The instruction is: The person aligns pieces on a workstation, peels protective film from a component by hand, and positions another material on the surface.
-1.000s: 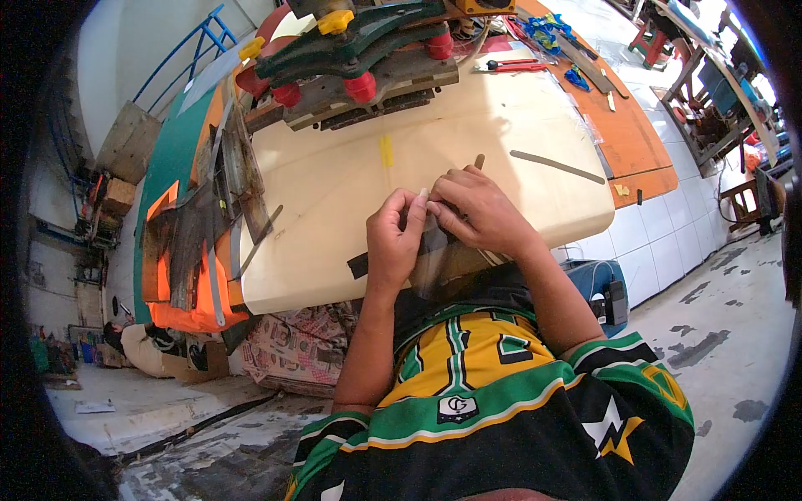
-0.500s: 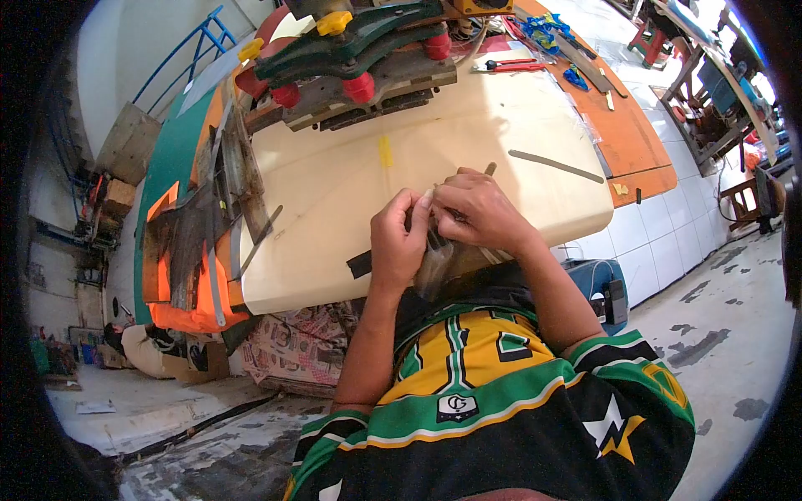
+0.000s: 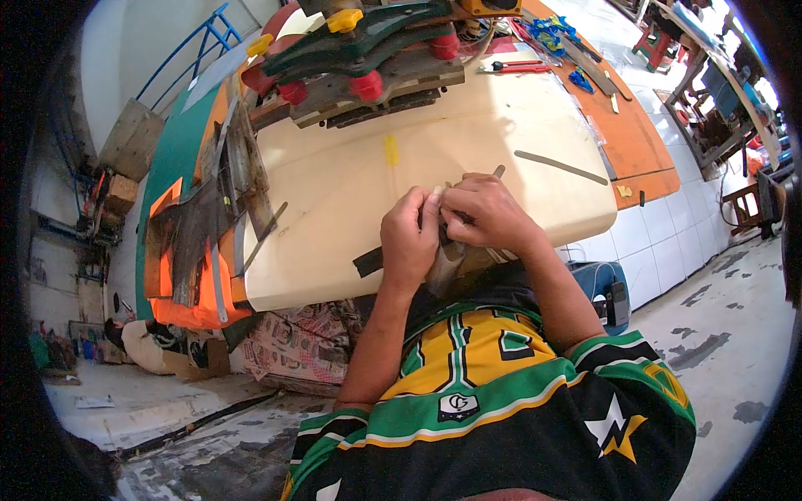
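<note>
My left hand (image 3: pixel 411 236) and my right hand (image 3: pixel 486 215) meet near the front edge of the cream board (image 3: pixel 334 184), fingertips nearly touching. Both pinch a thin, dark, partly see-through sheet (image 3: pixel 447 263) that hangs down between them toward my lap. Its upper edge is mostly hidden by my fingers. A short black strip (image 3: pixel 368 262) lies just left of my left hand. The tip of a dark strip (image 3: pixel 499 171) shows beyond my right hand. Another dark strip (image 3: pixel 560 166) lies on the board to the right.
A green machine frame (image 3: pixel 359 46) with red feet stands at the board's back. Dark sheets (image 3: pixel 188 234) and an orange cloth (image 3: pixel 196 313) lie at the left edge. Red-handled cutters (image 3: pixel 514 66) rest at the back right. A person (image 3: pixel 146 346) is low at the far left.
The view has shifted slightly. Both hands stay together at the board's front edge, and the thin sheet between them has bunched and changed shape.
</note>
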`<act>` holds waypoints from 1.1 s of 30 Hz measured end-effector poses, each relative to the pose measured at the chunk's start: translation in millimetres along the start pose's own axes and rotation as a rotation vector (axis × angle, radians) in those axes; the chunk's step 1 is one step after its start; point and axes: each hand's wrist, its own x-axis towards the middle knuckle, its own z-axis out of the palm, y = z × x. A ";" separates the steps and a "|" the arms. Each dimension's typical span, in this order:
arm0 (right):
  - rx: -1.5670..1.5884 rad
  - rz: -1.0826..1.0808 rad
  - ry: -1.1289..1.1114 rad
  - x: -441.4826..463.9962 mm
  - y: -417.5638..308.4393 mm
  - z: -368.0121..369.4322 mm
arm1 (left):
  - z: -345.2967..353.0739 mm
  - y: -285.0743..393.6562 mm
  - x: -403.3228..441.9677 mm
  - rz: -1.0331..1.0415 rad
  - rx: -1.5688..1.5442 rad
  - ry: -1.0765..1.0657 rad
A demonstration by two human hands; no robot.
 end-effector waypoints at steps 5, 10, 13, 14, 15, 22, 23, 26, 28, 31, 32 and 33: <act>0.027 0.027 -0.019 -1.4 -0.5 -1.6 | 0.2 1.1 -0.5 -0.008 0.026 -0.021; 0.058 0.046 -0.027 -1.4 -0.8 -4.5 | -0.9 0.5 -0.9 -0.014 -0.051 -0.019; 0.027 0.142 0.048 0.5 -8.3 -4.9 | -4.5 -4.7 0.2 -0.062 -0.121 -0.006; 0.023 0.143 0.047 -0.3 -10.6 -6.2 | -6.0 -6.7 0.7 -0.093 -0.149 -0.004; 0.081 0.233 0.072 -1.0 -13.0 -7.2 | -6.7 -7.0 0.9 -0.098 -0.226 0.001; 0.201 0.348 0.177 2.5 -22.2 -9.8 | -11.6 -6.3 -1.9 -0.137 -0.354 -0.037; 0.201 0.350 0.181 1.5 -21.3 -9.4 | -11.5 -6.2 -1.8 -0.151 -0.373 -0.054; 0.195 0.265 0.199 -0.8 -15.3 -7.1 | -13.7 -10.7 -0.8 -0.177 -0.368 -0.133; 0.211 0.170 0.228 -1.4 -12.6 -5.8 | -15.7 -10.4 0.5 -0.191 -0.344 -0.193; 0.200 0.174 0.194 -1.4 -16.7 -10.1 | -19.0 -5.6 2.0 -0.163 -0.376 -0.220; 0.203 0.173 0.191 -0.6 -20.4 -12.1 | -20.3 -5.1 1.0 -0.169 -0.403 -0.196; 0.192 0.206 0.161 0.3 -25.1 -14.6 | -21.4 -5.2 -0.2 -0.175 -0.428 -0.172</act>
